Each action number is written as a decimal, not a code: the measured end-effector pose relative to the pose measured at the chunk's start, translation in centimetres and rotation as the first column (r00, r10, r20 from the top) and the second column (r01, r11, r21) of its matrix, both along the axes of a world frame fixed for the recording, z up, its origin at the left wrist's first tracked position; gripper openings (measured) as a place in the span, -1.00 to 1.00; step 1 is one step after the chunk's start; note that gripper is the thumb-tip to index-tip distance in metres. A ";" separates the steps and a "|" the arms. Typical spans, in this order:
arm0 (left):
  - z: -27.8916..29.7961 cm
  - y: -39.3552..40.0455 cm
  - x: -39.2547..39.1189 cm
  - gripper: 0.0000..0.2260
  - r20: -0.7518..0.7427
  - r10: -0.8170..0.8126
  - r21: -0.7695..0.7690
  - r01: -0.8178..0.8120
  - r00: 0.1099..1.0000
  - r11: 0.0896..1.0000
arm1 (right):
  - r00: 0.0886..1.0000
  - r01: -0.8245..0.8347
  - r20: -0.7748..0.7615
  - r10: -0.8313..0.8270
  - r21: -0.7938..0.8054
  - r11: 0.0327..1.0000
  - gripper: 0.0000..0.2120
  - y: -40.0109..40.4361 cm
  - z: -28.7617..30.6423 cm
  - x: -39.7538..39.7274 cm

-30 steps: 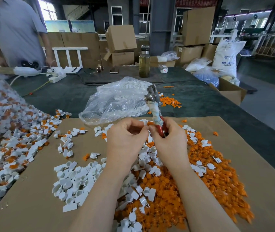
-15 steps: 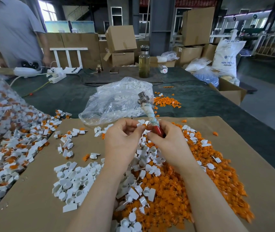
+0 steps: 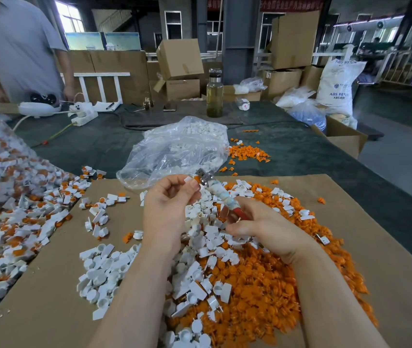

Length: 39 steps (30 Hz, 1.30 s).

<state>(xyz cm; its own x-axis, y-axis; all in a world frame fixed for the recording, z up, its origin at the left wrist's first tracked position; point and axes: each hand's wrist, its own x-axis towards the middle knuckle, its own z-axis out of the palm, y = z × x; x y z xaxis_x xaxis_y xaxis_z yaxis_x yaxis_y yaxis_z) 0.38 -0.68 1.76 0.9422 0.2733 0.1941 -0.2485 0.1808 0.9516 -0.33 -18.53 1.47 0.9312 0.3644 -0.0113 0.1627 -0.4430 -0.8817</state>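
Your left hand (image 3: 168, 207) pinches a small white piece (image 3: 188, 179) between thumb and forefinger, just beside the metal head of the tool (image 3: 221, 194). Your right hand (image 3: 265, 223) grips that tool by its red handle. A second ago the tool stood nearly upright, with both hands bunched at its base. Now it leans left and your left hand has risen to its tip, probably to fit the piece on. Below lie loose white parts (image 3: 104, 272) and orange caps (image 3: 262, 285) on the cardboard sheet (image 3: 37, 310).

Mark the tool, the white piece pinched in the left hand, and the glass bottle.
tool (image 3: 221, 194), head view, on its taped shaft.
white piece (image 3: 188, 179), head view, on its flat tab.
glass bottle (image 3: 214, 96), head view, mid-body.
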 end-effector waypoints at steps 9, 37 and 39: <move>0.4 0.2 -0.1 -0.95 -0.009 -0.017 -0.058 0.016 1.000 0.998 | 0.999 -0.036 -0.027 0.035 -0.026 0.999 -0.63 -0.1 0.2 -0.2; -0.2 2.5 0.6 -0.95 -0.351 -0.031 -0.414 -0.125 0.936 0.901 | 0.969 0.209 0.162 -0.187 -0.130 0.969 -0.82 0.7 -0.9 0.6; -0.3 3.8 0.9 -0.89 -0.417 -0.016 -0.538 -0.233 0.909 0.810 | 0.948 0.298 0.140 -0.287 -0.062 0.953 -0.88 0.5 -0.9 0.8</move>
<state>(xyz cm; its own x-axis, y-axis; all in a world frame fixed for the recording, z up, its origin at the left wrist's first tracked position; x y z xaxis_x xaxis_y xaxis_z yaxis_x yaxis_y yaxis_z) 1.26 3.16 1.43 0.8597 0.3203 -0.3979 0.0618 0.7080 0.7035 0.47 -18.05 0.53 0.9922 0.0790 0.0969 0.1246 -0.5576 -0.8207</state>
